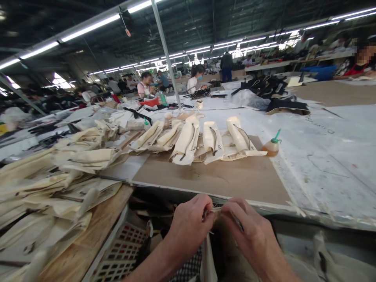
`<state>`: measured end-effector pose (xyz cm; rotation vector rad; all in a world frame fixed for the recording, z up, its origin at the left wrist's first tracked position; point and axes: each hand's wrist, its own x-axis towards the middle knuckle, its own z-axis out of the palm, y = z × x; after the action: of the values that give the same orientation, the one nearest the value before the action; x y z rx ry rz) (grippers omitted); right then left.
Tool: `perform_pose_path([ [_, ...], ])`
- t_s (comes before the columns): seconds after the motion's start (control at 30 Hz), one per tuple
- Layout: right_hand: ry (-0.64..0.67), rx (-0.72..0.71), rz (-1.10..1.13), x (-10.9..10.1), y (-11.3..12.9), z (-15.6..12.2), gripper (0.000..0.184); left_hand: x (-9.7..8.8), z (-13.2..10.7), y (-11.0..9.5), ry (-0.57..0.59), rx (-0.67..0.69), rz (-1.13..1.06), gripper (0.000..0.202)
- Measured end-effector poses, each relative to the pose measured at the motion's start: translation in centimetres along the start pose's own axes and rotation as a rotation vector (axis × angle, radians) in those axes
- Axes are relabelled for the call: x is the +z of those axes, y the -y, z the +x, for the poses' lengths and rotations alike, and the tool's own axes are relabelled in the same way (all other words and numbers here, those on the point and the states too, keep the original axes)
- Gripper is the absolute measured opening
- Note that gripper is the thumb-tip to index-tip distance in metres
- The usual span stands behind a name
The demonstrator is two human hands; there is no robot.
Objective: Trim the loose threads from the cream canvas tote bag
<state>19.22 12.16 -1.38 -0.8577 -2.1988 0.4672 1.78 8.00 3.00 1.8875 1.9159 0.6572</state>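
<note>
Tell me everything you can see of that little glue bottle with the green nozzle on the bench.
The small bottle has a rounded, squat, translucent body showing amber liquid, topped by a slim teal-green nozzle that leans to the right. It looks like soft plastic. It stands on the white table cover beside the far right corner of the brown board, just right of the cream fabric pieces. No hand touches it.

Two bare hands showing at the near edge, left hand [189, 227], right hand [249, 231], no gloves, rings or watch showing, forearms appearing uncovered, no sleeve cuffs showing, black-and-white checked garment [188, 270] peeking between the forearms
</note>
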Motion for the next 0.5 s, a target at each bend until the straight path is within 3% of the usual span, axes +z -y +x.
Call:
perform_pose_path([
  [0.2, 0.058, -0.071, -0.128, 0.4, -0.2, 1.2, 0.015, 0.0, -0.5, 0.6, -0.069, 0.067, 0.061, 0.016],
  [0.5, -0.027, -0.140, -0.186, 1.3, 0.1, 2.1, 0.021, 1.1, -1.1, 2.0, -0.263, 0.206, 0.075, 0.016],
])
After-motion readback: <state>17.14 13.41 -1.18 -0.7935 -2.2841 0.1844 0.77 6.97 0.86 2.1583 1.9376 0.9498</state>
